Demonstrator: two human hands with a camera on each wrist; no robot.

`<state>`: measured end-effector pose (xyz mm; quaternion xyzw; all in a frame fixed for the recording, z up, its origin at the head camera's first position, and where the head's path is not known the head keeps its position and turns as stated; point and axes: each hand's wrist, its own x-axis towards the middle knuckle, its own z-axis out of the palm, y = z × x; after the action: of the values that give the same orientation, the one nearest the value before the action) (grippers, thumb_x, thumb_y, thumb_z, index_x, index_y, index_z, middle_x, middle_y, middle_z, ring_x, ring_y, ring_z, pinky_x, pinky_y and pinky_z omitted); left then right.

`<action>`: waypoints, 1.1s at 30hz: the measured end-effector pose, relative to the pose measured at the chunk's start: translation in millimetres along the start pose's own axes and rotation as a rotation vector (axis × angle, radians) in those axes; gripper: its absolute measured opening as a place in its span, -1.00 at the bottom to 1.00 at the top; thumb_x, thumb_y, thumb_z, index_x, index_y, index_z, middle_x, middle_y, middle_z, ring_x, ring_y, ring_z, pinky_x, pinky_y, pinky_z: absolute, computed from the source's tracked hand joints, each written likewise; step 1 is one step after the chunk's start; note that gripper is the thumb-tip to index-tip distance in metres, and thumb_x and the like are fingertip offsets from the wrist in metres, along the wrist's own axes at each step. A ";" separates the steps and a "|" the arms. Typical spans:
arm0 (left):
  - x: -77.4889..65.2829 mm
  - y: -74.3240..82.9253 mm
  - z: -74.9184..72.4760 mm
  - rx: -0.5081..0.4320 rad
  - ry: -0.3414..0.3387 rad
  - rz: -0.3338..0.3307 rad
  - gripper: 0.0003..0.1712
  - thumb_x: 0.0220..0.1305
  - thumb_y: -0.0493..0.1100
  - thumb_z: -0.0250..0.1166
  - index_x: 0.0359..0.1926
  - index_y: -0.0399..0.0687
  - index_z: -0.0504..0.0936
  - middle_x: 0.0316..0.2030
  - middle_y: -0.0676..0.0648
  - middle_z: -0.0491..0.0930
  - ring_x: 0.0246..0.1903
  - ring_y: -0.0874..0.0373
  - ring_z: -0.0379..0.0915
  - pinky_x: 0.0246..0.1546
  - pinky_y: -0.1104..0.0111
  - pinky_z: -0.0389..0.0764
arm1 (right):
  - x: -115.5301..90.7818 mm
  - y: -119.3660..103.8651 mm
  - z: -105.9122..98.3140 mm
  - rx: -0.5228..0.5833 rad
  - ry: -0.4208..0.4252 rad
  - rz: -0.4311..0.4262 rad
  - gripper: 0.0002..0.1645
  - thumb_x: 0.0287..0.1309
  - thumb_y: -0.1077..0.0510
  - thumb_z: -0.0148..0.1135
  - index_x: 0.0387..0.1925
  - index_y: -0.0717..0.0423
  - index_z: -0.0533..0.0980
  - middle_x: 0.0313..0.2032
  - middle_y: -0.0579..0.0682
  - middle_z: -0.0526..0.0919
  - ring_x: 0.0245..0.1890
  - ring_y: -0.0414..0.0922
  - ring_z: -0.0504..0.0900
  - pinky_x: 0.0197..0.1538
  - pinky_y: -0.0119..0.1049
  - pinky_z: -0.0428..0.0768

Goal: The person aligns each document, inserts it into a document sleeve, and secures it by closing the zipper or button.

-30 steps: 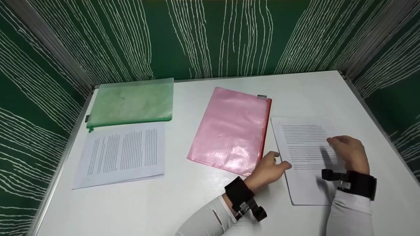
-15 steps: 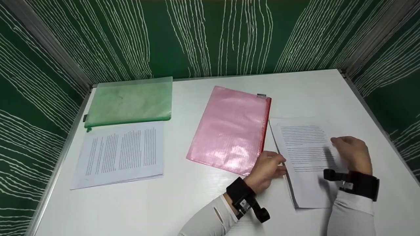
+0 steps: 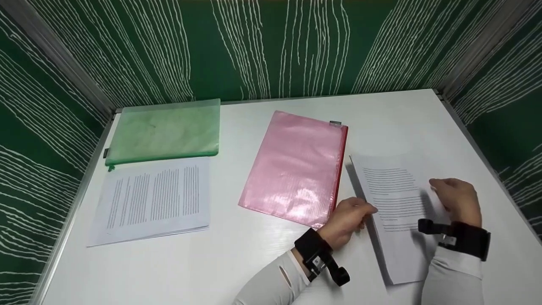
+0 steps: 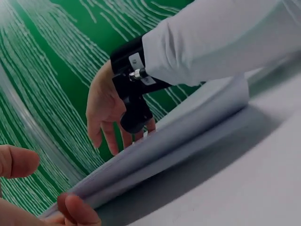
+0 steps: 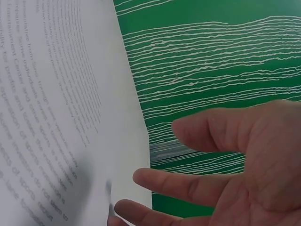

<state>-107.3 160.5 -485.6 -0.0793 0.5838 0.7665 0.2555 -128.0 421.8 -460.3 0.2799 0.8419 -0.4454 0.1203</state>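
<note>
On the white table (image 3: 190,271), the left hand (image 3: 344,221) grips the raised edge of the papers (image 3: 396,214) right of the pink folder (image 3: 292,169), the right hand (image 3: 458,199) is loose by the other, so best lift slowly and evenly.

We see the left forearm (image 3: 271,281) slanting up and rightward to the left hand (image 3: 345,222), whose fingers and thumb bend together in a grip, while the right forearm (image 3: 452,281) rises nearly straight to the right hand (image 3: 459,201), its fingers loosely extended, thumb apart.

Matt paper (image 3: 400,220), glossy pink folder (image 3: 292,165)
</note>
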 end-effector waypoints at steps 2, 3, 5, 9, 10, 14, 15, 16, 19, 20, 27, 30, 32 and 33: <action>-2.2 0.8 -0.1 0.083 0.001 0.035 -0.86 0.17 -0.35 0.38 -0.31 -0.11 0.57 -0.52 0.06 0.45 -0.61 0.25 0.23 -0.61 0.48 0.22 | -0.3 -0.7 0.5 0.002 -0.004 0.003 -0.04 0.48 -0.23 -0.12 0.48 0.52 0.14 0.43 0.49 0.25 0.32 0.28 0.32 0.11 -0.03 0.46; -3.4 1.3 0.2 0.114 -0.002 0.050 -0.82 0.16 -0.35 0.39 -0.26 -0.09 0.56 -0.48 0.07 0.48 -0.60 0.25 0.27 -0.60 0.47 0.28 | -0.5 -1.0 0.6 0.001 -0.006 0.005 -0.05 0.48 -0.23 -0.12 0.48 0.52 0.14 0.43 0.48 0.26 0.30 0.25 0.34 0.09 -0.06 0.47; -5.4 1.5 0.0 0.188 -0.027 0.083 -0.75 0.16 -0.34 0.41 -0.17 -0.10 0.54 -0.41 0.07 0.53 -0.53 0.26 0.37 -0.55 0.45 0.42 | -0.8 -1.5 0.8 0.009 -0.008 0.001 -0.06 0.49 -0.21 -0.10 0.48 0.52 0.14 0.30 0.46 0.42 0.14 0.14 0.48 0.02 -0.16 0.51; -6.6 0.3 -2.6 0.373 -0.077 0.137 -0.57 0.18 -0.37 0.35 0.04 -0.09 0.43 -0.20 0.03 0.61 -0.31 0.25 0.55 -0.28 0.34 0.64 | -0.1 -2.3 0.9 0.038 -0.037 -0.013 -0.12 0.50 -0.16 -0.06 0.46 0.52 0.18 -0.20 0.01 0.64 -0.33 -0.20 0.50 -0.28 -0.35 0.51; -6.5 -0.4 -4.0 0.432 -0.082 0.159 -0.54 0.19 -0.36 0.33 0.08 -0.08 0.41 -0.15 0.01 0.62 -0.25 0.25 0.55 -0.19 0.35 0.63 | 0.3 -2.4 0.6 0.048 -0.045 -0.016 -0.13 0.51 -0.15 -0.05 0.45 0.53 0.19 -0.25 -0.12 0.60 -0.39 -0.24 0.48 -0.30 -0.37 0.53; -6.5 0.5 -8.2 0.617 -0.058 0.240 -0.47 0.23 -0.38 0.21 0.21 0.00 0.37 0.00 -0.06 0.65 -0.06 0.24 0.54 0.01 0.39 0.53 | 1.1 -3.4 -1.5 0.027 -0.081 -0.017 -0.10 0.51 -0.18 -0.07 0.46 0.52 0.16 -0.14 -0.11 0.60 -0.27 -0.28 0.54 -0.18 -0.37 0.58; -7.0 1.9 -9.0 0.640 -0.054 0.257 -0.46 0.24 -0.39 0.19 0.22 0.01 0.37 -0.01 -0.07 0.67 -0.06 0.24 0.55 0.00 0.39 0.54 | 1.5 -3.9 -1.7 0.026 -0.088 -0.017 -0.08 0.51 -0.19 -0.07 0.47 0.53 0.15 -0.12 -0.09 0.60 -0.26 -0.29 0.55 -0.16 -0.37 0.59; -7.7 3.7 -10.2 0.659 -0.050 0.278 -0.45 0.25 -0.40 0.17 0.24 0.01 0.36 -0.03 -0.08 0.68 -0.10 0.23 0.55 -0.04 0.39 0.55 | 1.6 -4.7 -1.7 0.025 -0.100 -0.014 -0.07 0.51 -0.20 -0.07 0.48 0.52 0.13 -0.11 -0.10 0.61 -0.24 -0.29 0.56 -0.14 -0.37 0.58; -11.0 11.5 -15.6 0.705 -0.048 0.341 -0.43 0.25 -0.43 0.12 0.26 -0.02 0.36 -0.11 -0.09 0.69 -0.25 0.24 0.53 -0.22 0.40 0.55 | 2.3 -7.1 1.0 0.056 -0.138 -0.034 -0.05 0.51 -0.19 -0.06 0.50 0.53 0.07 -0.20 -0.23 0.61 -0.25 -0.33 0.59 -0.11 -0.37 0.62; -12.4 14.9 -18.0 0.714 -0.050 0.369 -0.43 0.24 -0.44 0.11 0.27 -0.04 0.36 -0.13 -0.09 0.69 -0.28 0.24 0.51 -0.25 0.41 0.54 | 2.6 -8.0 2.7 0.070 -0.147 -0.045 -0.05 0.51 -0.18 -0.04 0.49 0.54 0.08 -0.23 -0.28 0.59 -0.26 -0.34 0.61 -0.11 -0.37 0.63; -25.5 44.6 -45.1 0.777 -0.094 0.560 -0.37 0.23 -0.50 0.01 0.33 -0.14 0.36 -0.08 -0.14 0.72 -0.28 0.27 0.50 -0.20 0.45 0.53 | 3.0 -16.2 18.3 0.092 -0.230 -0.155 -0.03 0.54 -0.22 -0.03 0.51 0.52 0.06 0.17 0.14 0.50 -0.13 -0.36 0.62 -0.03 -0.42 0.64; -32.8 60.2 -59.5 0.801 -0.104 0.620 -0.36 0.24 -0.51 0.00 0.36 -0.15 0.35 -0.01 -0.17 0.73 -0.24 0.23 0.53 -0.15 0.42 0.55 | 1.1 -22.9 23.7 0.107 -0.270 -0.211 0.03 0.53 -0.29 -0.03 0.56 0.45 -0.02 0.26 0.13 0.43 -0.07 -0.35 0.57 -0.02 -0.46 0.60; -37.4 70.3 -68.8 0.799 -0.107 0.653 -0.35 0.24 -0.52 0.00 0.36 -0.15 0.36 0.01 -0.18 0.73 -0.22 0.21 0.55 -0.16 0.40 0.55 | -1.9 -27.9 27.2 0.212 -0.312 -0.276 -0.03 0.54 -0.21 0.03 0.55 0.42 0.00 0.19 0.03 0.53 -0.07 -0.31 0.61 -0.03 -0.44 0.62; -39.0 75.0 -73.2 0.793 -0.112 0.670 -0.35 0.24 -0.53 -0.01 0.35 -0.15 0.36 0.02 -0.18 0.72 -0.20 0.21 0.56 -0.15 0.40 0.56 | -4.5 -30.6 28.7 0.278 -0.339 -0.317 -0.11 0.55 -0.15 0.05 0.53 0.39 0.04 0.14 -0.04 0.58 -0.08 -0.29 0.64 -0.05 -0.43 0.62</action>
<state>-123.1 66.3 -427.6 0.2557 0.8080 0.5294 0.0374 -143.4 383.0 -453.8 0.0797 0.7739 -0.6104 0.1490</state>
